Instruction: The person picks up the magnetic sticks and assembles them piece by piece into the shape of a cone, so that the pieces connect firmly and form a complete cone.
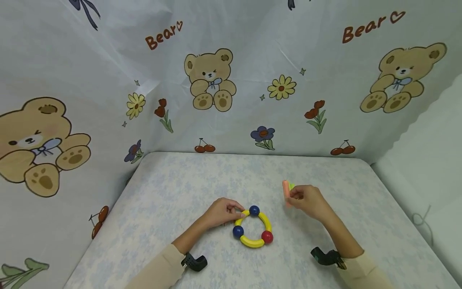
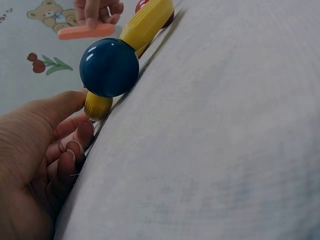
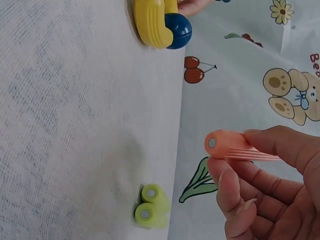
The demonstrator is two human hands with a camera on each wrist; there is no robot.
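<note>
My left hand (image 1: 221, 212) pinches a yellow curved rod (image 2: 99, 106) of a ring lying on the table. Three yellow curved rods make up that ring, joined by two blue balls (image 1: 238, 231) and one red ball (image 1: 267, 237). To the right, raised over the table, my right hand (image 1: 311, 202) holds an orange magnetic stick (image 3: 230, 145) between thumb and fingers. A grey metal disc shows in the stick's near end. Two light green sticks (image 3: 152, 205) lie side by side on the table below it, mostly behind my right hand in the head view.
The table (image 1: 195, 176) has a pale blue mottled cover. Behind it hangs a white cloth (image 1: 249, 52) printed with bears and flowers, which also runs along the left side. At the right edge a thin cord (image 1: 420, 220) shows against a white surface.
</note>
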